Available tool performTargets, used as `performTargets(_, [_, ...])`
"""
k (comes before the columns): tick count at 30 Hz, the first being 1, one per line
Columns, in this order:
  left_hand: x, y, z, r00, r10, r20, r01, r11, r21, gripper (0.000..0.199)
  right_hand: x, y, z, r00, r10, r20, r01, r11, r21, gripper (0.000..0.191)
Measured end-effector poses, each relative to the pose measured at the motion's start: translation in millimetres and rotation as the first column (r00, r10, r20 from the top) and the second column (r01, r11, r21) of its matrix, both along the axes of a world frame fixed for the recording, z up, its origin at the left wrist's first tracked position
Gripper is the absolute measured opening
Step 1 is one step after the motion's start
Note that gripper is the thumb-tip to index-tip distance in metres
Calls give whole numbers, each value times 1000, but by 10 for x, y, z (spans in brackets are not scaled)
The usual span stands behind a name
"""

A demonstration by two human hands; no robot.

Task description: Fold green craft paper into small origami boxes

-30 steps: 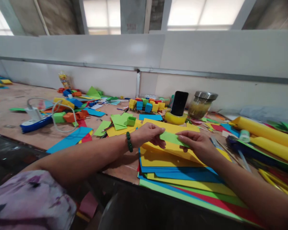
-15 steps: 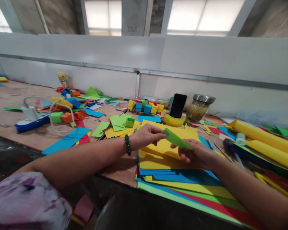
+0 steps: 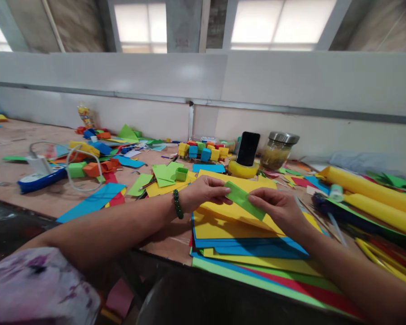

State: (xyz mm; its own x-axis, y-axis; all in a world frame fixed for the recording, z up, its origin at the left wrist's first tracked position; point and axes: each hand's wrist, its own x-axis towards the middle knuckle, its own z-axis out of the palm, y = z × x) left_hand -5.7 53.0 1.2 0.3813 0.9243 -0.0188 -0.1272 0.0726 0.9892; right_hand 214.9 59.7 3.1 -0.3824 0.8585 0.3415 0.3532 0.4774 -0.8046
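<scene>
A narrow green paper piece [image 3: 244, 199] is held in the air between my two hands, slanting down to the right. My left hand [image 3: 209, 192] pinches its upper left end; a dark green bead bracelet is on that wrist. Thumb and fingers of my right hand [image 3: 272, 205] close on its upper edge, toward the right end. Beneath both hands lies a stack of coloured sheets with yellow paper [image 3: 216, 225] on top. A small green folded box [image 3: 181, 174] sits on papers left of the stack.
Behind the stack are small coloured paper cubes [image 3: 205, 155], a phone [image 3: 248, 149] on a yellow stand and a lidded jar [image 3: 278, 151]. Yellow rolls [image 3: 375, 189] lie at right. A blue-white power strip [image 3: 42, 179] with a cable and coloured scraps occupy the left.
The green paper has turned to show more of its broad face. My right hand has shifted from beneath its right end to a pinch on its upper edge.
</scene>
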Motion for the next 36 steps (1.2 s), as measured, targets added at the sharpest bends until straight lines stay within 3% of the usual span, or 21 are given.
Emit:
performTargets(4, [6,-1,10,998,64,-1,-64,998,-21,29,-2,31,-45,995,-16,-95,12,999,-39,40])
performTargets(10, [16,-21,26,1000,10,-1,-10,1000,-4,31,-23,29,-29,990,-28,-139,17,996,-85,44])
performTargets(20, [15,-23,34,998,61,-30,-60,998,25,28,-40,4,-28,999,-9,-43,7,999,-38,35])
performTargets(28, [5,-13,5,990,141,-13,-139,983,117,25,-91,-50,-54,992,123,-29,-125,990,-61,32])
performTargets(32, [30,-23,-3,985,173,-21,-164,962,218,20,-77,-34,-123,986,55,-157,-41,995,92,28])
performTargets(36, [93,-69,-24,990,143,-9,-134,947,293,16,-51,-24,-148,992,9,-126,33,945,325,20])
